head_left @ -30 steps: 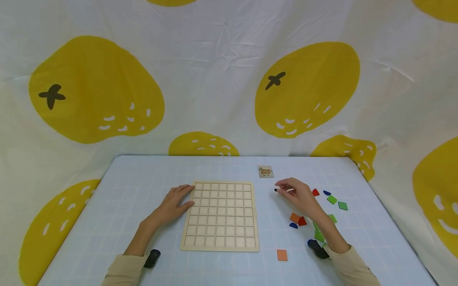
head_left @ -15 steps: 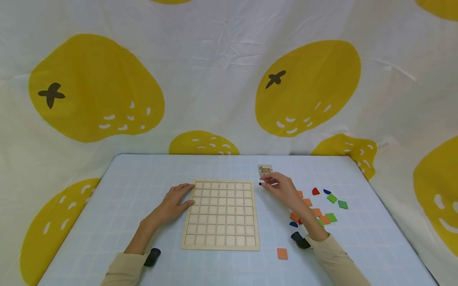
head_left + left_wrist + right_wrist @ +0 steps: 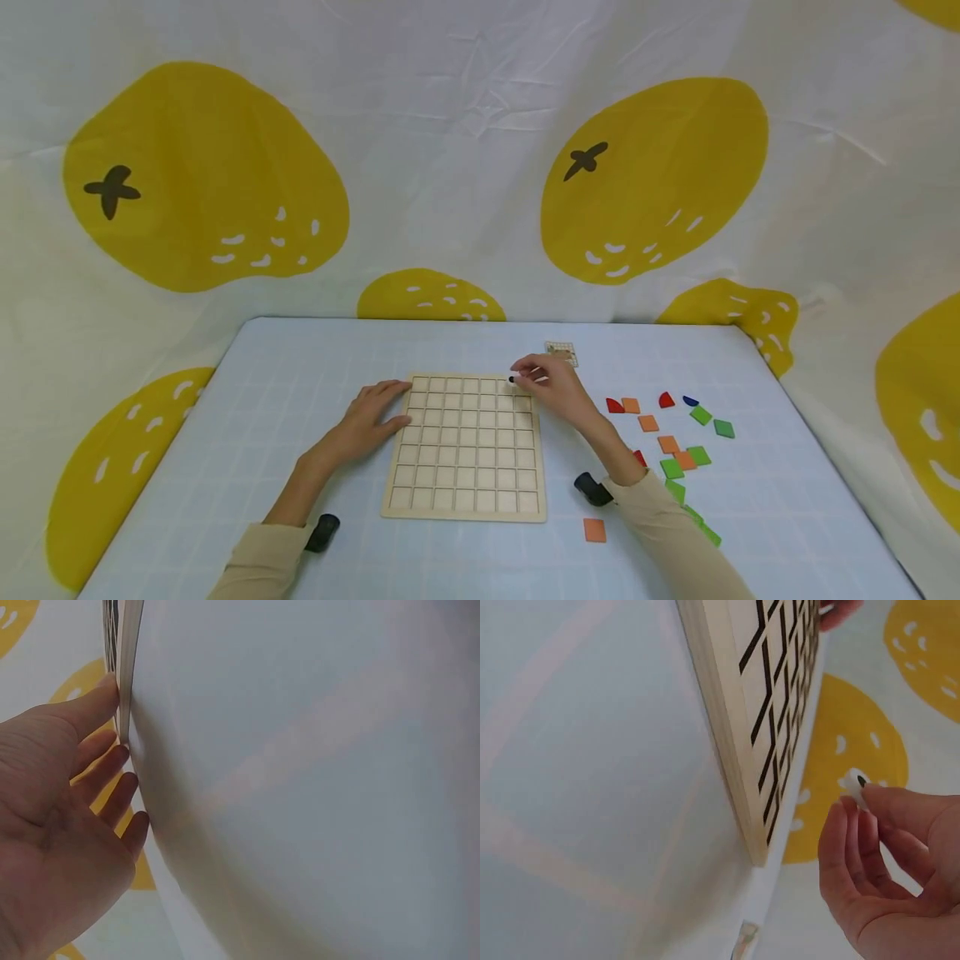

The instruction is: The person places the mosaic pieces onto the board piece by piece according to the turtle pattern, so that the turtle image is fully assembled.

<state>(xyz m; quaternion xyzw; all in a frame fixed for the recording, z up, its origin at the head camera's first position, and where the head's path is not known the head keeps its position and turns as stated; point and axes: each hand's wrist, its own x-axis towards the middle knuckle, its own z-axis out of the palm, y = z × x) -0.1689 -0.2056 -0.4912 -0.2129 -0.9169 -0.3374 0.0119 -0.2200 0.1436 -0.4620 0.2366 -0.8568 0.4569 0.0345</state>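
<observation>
A square wooden board (image 3: 465, 515) with a grid of recessed cells lies mid-table. Against its upper left edge rests my left hand (image 3: 367, 421), fingers loosely extended; the left wrist view shows the thumb and fingertips at the board's side (image 3: 129, 682). Over the board's far right corner, my right hand (image 3: 553, 390) pinches a small white piece (image 3: 855, 780) with a black spot between thumb and fingers. In the head view only a tiny dark spot of it shows at the fingertips. The right wrist view has this hand (image 3: 889, 859) just off the board's corner.
Right of the board lie scattered flat pieces: orange squares (image 3: 648, 423), green ones (image 3: 723, 428), red wedges (image 3: 667, 400) and a blue half-round (image 3: 691, 401). One orange square (image 3: 595, 530) lies apart near the front. A small printed card (image 3: 561, 348) sits behind the right hand.
My right hand has moved left from beside the loose pieces to the board's far right corner, carrying the small piece. My left hand has stayed at the board's left edge.
</observation>
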